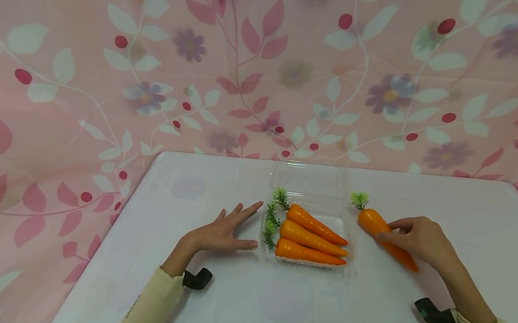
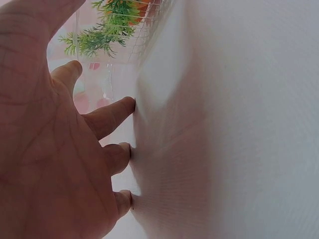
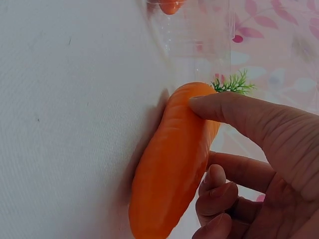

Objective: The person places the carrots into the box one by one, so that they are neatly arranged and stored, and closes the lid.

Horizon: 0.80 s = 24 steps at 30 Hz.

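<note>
Three orange carrots with green tops lie side by side in a clear plastic box, tops to the left. A fourth carrot lies on the table right of the box, slanting down to the right. My right hand grips it from above, thumb on the near side and fingers on the far side. My left hand rests with spread fingers on the table beside the box's left edge, holding nothing; green tops show beyond it in the left wrist view.
The box's clear lid lies folded back towards the table's far edge. A white cloth covers the table, and a pink floral curtain hangs behind it.
</note>
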Each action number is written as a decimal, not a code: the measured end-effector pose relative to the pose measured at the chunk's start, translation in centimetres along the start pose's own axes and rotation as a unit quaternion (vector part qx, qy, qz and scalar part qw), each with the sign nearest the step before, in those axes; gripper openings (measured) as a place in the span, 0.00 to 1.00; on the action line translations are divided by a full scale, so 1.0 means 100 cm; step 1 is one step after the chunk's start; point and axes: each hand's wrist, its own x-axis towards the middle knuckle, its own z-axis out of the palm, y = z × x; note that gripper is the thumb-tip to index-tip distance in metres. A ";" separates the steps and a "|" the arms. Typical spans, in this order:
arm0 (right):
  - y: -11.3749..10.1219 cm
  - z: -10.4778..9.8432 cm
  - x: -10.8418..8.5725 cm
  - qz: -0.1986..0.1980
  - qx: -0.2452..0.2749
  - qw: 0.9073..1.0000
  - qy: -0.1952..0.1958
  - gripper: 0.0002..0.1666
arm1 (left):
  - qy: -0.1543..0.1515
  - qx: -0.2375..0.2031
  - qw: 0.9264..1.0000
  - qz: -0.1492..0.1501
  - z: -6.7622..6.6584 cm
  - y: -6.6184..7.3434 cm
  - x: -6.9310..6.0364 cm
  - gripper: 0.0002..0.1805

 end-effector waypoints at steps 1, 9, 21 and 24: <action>0.000 0.000 0.000 0.001 -0.002 1.000 0.001 0.39 | 0.000 0.001 1.000 0.000 0.000 0.000 0.000 0.52; 0.005 -0.004 0.000 0.003 -0.009 1.000 0.008 0.40 | -0.005 0.004 1.000 -0.004 0.001 -0.002 0.001 0.52; 0.007 -0.010 0.001 -0.016 0.000 1.000 0.020 0.37 | 0.000 -0.003 1.000 0.004 0.001 -0.002 0.001 0.52; 0.003 -0.013 0.000 -0.027 0.004 0.999 0.024 0.35 | 0.001 -0.004 1.000 0.004 0.001 -0.002 0.000 0.52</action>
